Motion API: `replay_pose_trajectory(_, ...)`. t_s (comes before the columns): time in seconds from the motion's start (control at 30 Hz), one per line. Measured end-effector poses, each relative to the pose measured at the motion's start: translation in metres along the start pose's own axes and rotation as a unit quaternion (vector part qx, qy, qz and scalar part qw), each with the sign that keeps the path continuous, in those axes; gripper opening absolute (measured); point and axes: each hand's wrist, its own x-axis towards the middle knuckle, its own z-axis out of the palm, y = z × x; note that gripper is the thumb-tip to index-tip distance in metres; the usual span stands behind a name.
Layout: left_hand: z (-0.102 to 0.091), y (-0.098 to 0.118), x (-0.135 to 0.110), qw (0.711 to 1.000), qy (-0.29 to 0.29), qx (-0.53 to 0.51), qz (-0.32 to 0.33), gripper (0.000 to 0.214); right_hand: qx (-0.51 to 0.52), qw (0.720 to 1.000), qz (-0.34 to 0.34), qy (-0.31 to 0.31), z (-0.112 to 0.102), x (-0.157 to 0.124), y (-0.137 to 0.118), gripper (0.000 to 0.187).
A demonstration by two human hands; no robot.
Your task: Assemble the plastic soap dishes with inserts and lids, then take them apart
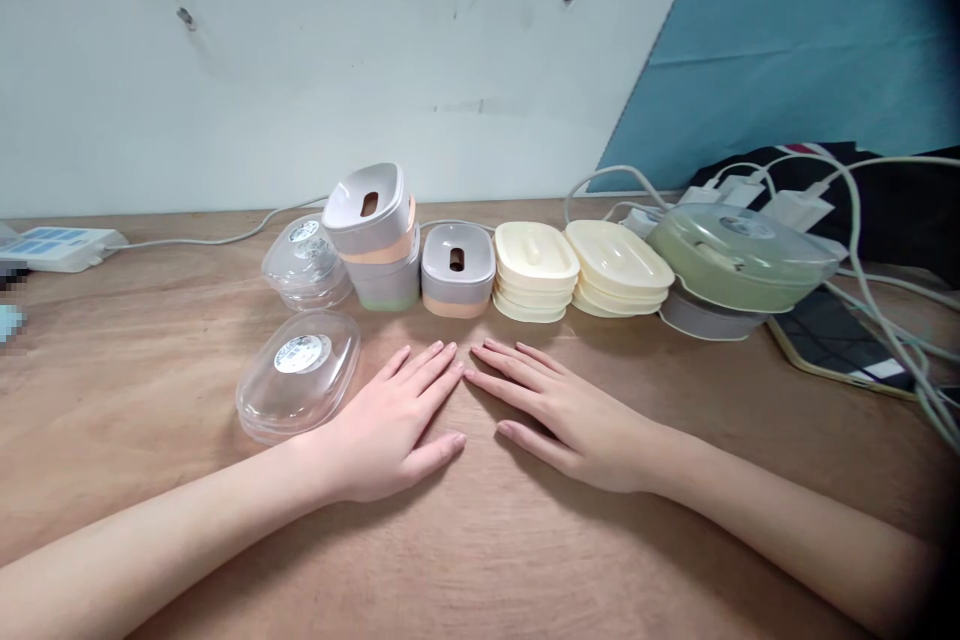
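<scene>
While both hands lie flat on the counter (480, 560), left hand (390, 425) and right hand (574, 415) hold nothing, fingers straight together; the boxes (457, 270) wait untouched.

The tabletop (480, 540) is bare wood, matt, with visible grain and a slightly rough look. The clear lid (298, 372) near the left hand (390, 425) is glossy transparent plastic with a paper-like round sticker; the clear stack (306, 262) behind looks the same. The grey boxes (375, 230) and the single grey box (457, 270) are smooth opaque plastic with a soft sheen. The cream lids (534, 265) and the cream stack (619, 265) are smooth, satin plastic. The green lid (739, 255) is translucent, glossy plastic. The cables (885, 320) look rubbery and smooth. The wall (300, 50) is matt, stained paint.
</scene>
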Motion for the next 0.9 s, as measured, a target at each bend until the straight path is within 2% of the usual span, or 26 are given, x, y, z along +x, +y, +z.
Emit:
replay_pose_trajectory(0.43, -0.0008, 0.0011, 0.0003, 1.0, 0.01, -0.018, 0.002, 0.062, 0.005, 1.0, -0.004, 0.004, 0.0005, -0.0012, 0.0008, 0.051)
replay_pose_trajectory(0.7, -0.0014, 0.0016, 0.0004, 1.0, -0.005, -0.008, -0.002, 0.062, -0.009, 1.0, -0.005, 0.0, 0.0002, 0.001, 0.0006, 0.051)
replay_pose_trajectory(0.83, -0.0014, 0.0013, 0.0001, 1.0, -0.009, -0.002, -0.003, 0.063, -0.029, 0.998, -0.029, 0.039, -0.0008, -0.001, 0.0012, 0.046)
replay_pose_trajectory(0.9, -0.0012, 0.0007, -0.0002, 1.0, -0.008, -0.003, -0.003, 0.063, -0.054, 0.991, -0.037, 0.116, -0.0052, -0.004, 0.0046, 0.038)
